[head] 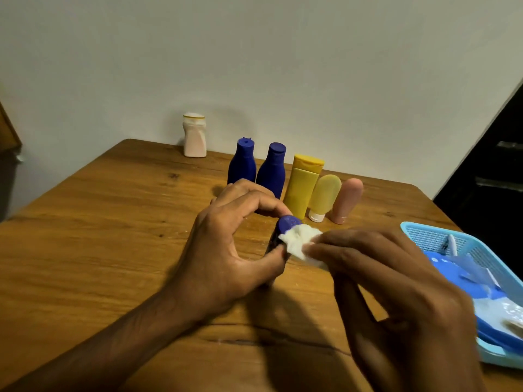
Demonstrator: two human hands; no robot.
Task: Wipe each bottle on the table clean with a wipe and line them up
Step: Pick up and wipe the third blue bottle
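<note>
My left hand (226, 250) grips a small dark blue bottle (285, 225) between thumb and fingers, above the wooden table (99, 250). My right hand (390, 284) pinches a crumpled white wipe (300, 241) and presses it against the bottle's cap end. Behind them stands a row: two dark blue bottles (242, 164) (273, 171), a yellow tube (302, 185), a pale yellow tube (324, 198) and a pink tube (348, 200). A whitish bottle (194, 135) stands alone at the back by the wall.
A light blue mesh basket (424, 236) sits at the table's right edge, holding a blue wipes packet (467, 278) and other items. The wall runs close behind the table. A dark opening lies to the far right.
</note>
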